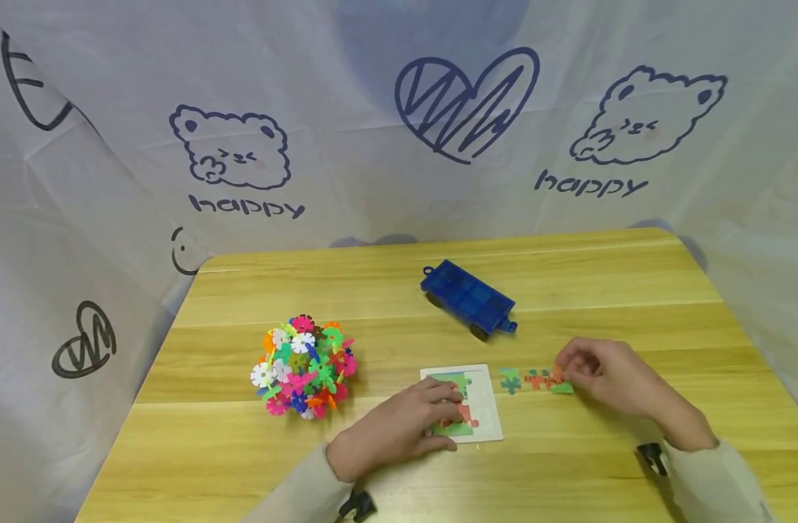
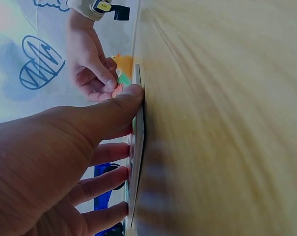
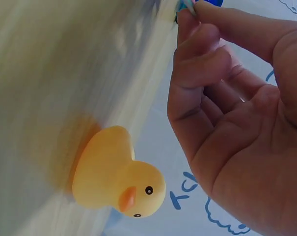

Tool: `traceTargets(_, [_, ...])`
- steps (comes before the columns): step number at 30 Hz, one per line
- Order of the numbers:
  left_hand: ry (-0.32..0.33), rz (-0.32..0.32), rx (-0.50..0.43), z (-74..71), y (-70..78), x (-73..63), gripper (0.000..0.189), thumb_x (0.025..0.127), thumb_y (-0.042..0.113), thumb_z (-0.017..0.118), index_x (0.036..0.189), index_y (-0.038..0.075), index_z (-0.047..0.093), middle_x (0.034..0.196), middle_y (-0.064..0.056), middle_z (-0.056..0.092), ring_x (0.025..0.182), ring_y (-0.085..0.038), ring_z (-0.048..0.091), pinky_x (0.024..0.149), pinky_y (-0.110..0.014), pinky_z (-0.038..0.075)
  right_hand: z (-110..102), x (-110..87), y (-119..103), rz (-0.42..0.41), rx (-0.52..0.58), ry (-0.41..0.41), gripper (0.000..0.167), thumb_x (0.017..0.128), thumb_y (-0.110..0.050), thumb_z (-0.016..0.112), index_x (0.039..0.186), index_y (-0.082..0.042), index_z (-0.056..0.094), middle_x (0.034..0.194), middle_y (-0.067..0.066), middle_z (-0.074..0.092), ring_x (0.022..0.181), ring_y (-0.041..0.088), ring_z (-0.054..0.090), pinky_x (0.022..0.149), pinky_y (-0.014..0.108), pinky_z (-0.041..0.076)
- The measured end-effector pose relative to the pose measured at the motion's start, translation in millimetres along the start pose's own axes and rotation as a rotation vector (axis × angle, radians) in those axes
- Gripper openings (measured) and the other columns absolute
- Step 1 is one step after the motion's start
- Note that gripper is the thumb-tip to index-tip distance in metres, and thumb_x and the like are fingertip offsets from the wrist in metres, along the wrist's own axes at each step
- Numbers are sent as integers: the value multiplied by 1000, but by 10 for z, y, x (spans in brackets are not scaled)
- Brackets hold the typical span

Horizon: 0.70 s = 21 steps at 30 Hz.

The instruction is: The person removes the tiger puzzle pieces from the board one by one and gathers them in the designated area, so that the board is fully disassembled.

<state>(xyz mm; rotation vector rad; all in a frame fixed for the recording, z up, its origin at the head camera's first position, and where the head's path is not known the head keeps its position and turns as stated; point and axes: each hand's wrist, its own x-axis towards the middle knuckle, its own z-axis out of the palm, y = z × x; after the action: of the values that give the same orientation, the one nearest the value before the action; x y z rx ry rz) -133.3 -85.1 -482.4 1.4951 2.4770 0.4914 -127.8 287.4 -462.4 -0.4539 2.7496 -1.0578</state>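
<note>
Lower centre, head view: the left grip [image 1: 405,421] is spread, its fingers resting on the board [image 1: 491,410]. The board lies flat on the bench [image 1: 536,479]; joined red and green pieces show on its left part. Right of centre: the right grip [image 1: 611,374] is narrow, thumb and forefinger pinching a piece [image 3: 189,6]. Loose pieces [image 1: 510,380] lie between board and right grip. Left of centre: flower ball [image 1: 305,367]. Lower left, right wrist view: duck [image 3: 106,169]. Above centre, head view: blue cart [image 1: 469,294]. Top: printed curtain [image 1: 346,167].
</note>
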Motion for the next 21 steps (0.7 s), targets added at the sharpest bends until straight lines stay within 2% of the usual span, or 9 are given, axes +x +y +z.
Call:
traceTargets(4, [2,-1,4,6,0,-3,36,102,38,78,132,18,75,152,-3,67,148,-20,56,129,-34,44,-21,12,25,2,-7,4,17,99,3,73,105,-13,76,90,-5,73,79,-1,60,67,22,56])
traceTargets(11, [3,3,7,9,11,0,36,103,38,77,133,17,75,150,-2,68,144,-20,58,127,-33,45,-90,35,51,47,-32,-34,19,101,3,66,106,-12,76,93,-4,73,78,0,59,67,22,55])
traceTargets(21, [15,14,30,8,4,-3,33,104,39,76,129,17,76,146,-2,68,140,-20,60,125,-33,47,-71,70,-5,114,-195,-10,6,104,-7,68,103,-9,74,90,-2,74,78,9,63,66,27,53])
